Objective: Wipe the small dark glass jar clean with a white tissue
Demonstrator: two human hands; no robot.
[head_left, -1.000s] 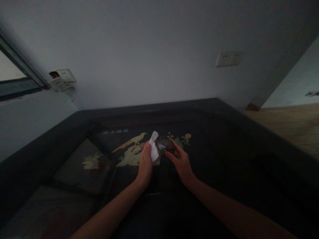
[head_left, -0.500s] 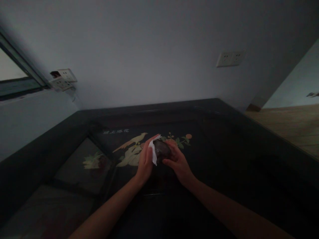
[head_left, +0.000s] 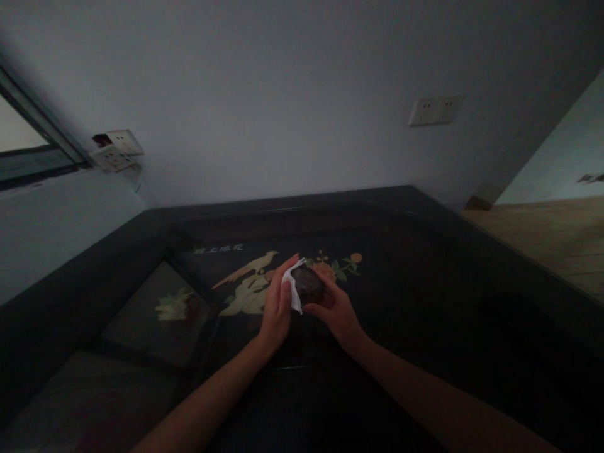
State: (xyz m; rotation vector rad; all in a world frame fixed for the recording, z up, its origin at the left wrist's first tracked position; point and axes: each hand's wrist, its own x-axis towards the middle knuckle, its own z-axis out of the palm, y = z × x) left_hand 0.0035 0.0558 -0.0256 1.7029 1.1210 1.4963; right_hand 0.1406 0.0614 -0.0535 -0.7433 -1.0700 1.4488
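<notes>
White tissue, one, clamped in left hand; dark object, one, clamped in right hand.

Head cam abv table, fwd/down view twd wall

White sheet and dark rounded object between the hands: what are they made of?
White sheet: matte, likely tissue or thin cloth, by its limp edge. Dark rounded object: perhaps smooth glass or plastic, by faint streaks; too dim to settle.

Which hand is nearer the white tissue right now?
Left: the left hand holds the white tissue against the dark object; the right hand grips that object's opposite side, farther from the tissue.
</notes>
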